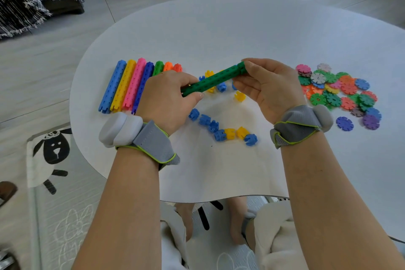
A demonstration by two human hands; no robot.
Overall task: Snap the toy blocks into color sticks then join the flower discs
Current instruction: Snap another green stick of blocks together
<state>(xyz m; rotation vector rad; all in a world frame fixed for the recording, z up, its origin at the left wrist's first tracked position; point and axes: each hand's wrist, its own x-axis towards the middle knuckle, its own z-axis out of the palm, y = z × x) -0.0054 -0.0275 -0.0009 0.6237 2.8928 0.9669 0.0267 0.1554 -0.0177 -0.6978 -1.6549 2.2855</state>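
Observation:
A long dark green stick (215, 80) of snapped blocks hangs above the white table (219, 35), held at both ends. My left hand (168, 96) grips its lower left end and my right hand (266, 85) pinches its upper right end. Finished sticks lie side by side at the left: light blue (112, 87), yellow (122, 85), pink (134, 83), dark blue (142, 87), with green, orange and red ones partly hidden behind my left hand. Loose blue and yellow blocks (223, 130) lie scattered under and in front of the stick. A heap of flower discs (337, 90) lies at the right.
Two discs, a blue one (344, 123) and a purple one (370, 121), lie apart at the heap's near edge. The table's front edge (219, 198) curves in above my lap. A sheep-patterned mat (52, 155) covers the floor at the left.

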